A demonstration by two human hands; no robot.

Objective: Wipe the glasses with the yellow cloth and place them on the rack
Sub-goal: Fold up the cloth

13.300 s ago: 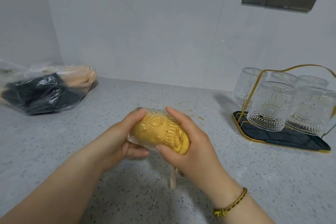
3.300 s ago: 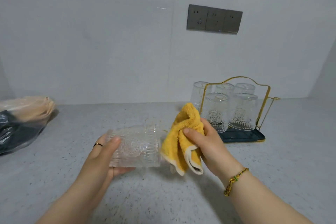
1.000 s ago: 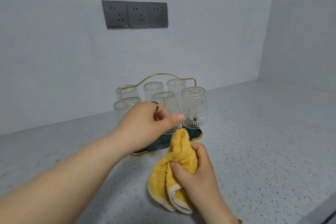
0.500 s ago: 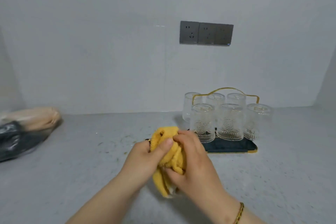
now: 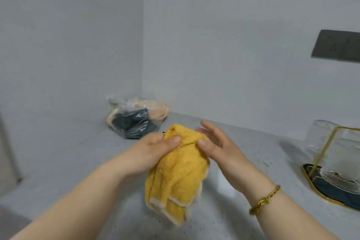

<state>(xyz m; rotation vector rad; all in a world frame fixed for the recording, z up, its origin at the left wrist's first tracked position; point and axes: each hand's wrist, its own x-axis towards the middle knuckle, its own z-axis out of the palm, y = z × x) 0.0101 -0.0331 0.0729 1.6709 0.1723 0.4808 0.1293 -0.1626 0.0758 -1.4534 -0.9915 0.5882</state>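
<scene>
Above counter [image 5: 58, 152], left hand [image 5: 153, 152] grips yellow cloth [image 5: 179, 177]; right hand [image 5: 220, 148] outstretched.

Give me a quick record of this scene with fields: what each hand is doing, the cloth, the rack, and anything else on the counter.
Left hand: grips the yellow cloth
Right hand: fingers straight, thumb on the cloth
Glass in hands: none visible
Rack: far right, cut off, holds glasses
Also on counter: plastic bag, back left
</scene>
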